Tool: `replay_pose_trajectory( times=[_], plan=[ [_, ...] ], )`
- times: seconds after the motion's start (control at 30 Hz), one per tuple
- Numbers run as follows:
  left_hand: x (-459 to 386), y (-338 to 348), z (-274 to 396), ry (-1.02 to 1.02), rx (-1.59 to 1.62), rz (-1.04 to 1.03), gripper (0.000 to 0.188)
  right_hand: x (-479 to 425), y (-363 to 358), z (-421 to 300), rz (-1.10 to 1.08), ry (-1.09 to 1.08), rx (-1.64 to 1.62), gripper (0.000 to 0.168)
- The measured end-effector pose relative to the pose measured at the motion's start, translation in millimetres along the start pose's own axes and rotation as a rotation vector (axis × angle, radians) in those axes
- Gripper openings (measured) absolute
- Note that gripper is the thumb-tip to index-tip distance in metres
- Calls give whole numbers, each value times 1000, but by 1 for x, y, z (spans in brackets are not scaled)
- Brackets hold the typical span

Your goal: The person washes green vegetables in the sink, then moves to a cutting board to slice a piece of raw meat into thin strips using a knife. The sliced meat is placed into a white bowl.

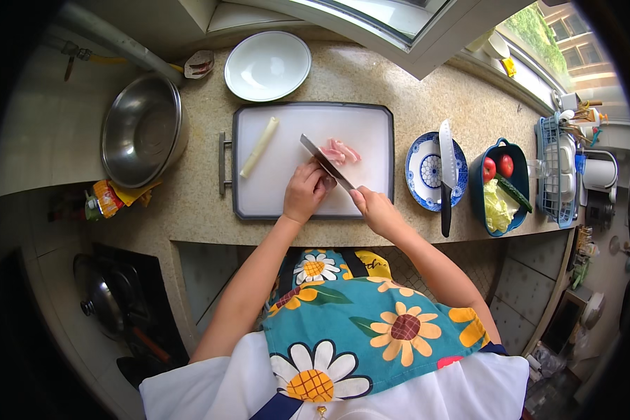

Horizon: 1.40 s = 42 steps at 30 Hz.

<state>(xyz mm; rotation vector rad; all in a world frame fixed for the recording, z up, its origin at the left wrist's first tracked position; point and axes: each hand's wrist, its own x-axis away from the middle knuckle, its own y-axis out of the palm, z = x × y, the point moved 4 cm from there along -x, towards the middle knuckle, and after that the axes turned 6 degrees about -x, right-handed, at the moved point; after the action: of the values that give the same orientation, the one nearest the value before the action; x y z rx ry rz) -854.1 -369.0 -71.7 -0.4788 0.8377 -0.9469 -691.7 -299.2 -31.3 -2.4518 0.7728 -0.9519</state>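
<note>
On a white cutting board with a dark rim (273,202), my right hand (373,207) grips the handle of a kitchen knife (323,160), its blade pointing up and left. Against the blade's near side, my left hand (308,190) presses down with curled fingers on a piece of raw meat, mostly hidden beneath them. Several slices of pale pink raw meat (341,151) lie just beyond the blade. A length of white scallion stalk (260,147) rests on the board's left part, apart from both hands.
Behind the board stands a white bowl (268,65); steel bowls (143,131) stand left. A second knife (445,157) lies across a blue-and-white plate (417,170). Right of it, a blue basket (478,205) holds tomatoes, cucumber and cabbage, near a dish rack (555,173). The open window frame (420,52) overhangs the counter.
</note>
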Motion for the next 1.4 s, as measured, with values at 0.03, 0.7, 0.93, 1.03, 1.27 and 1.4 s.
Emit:
replay_pose_trajectory(
  times=[0.03, 0.7, 0.93, 1.03, 1.27, 1.4],
  plan=[
    [0, 2, 1, 6, -2, -2, 21, -8, 6, -5, 27, -29, 0, 47],
    [-2, -13, 10, 110, -97, 65, 16, 8, -3, -14, 44, -91, -181, 45],
    [-5, -5, 5, 91, -70, 11, 21, 11, 8, -18, 31, -63, -83, 41],
    [-8, -4, 4, 81, -72, -2, 24, 8, 13, -20, 49, -98, 19, 39],
    [-6, -3, 0, 28, -76, -42, 26, 33, 6, -7, 25, -80, 63, 39],
    [-5, 3, -2, 30, -23, 7, 26, 41, 1, -5, -27, -20, 63, 40]
  ],
)
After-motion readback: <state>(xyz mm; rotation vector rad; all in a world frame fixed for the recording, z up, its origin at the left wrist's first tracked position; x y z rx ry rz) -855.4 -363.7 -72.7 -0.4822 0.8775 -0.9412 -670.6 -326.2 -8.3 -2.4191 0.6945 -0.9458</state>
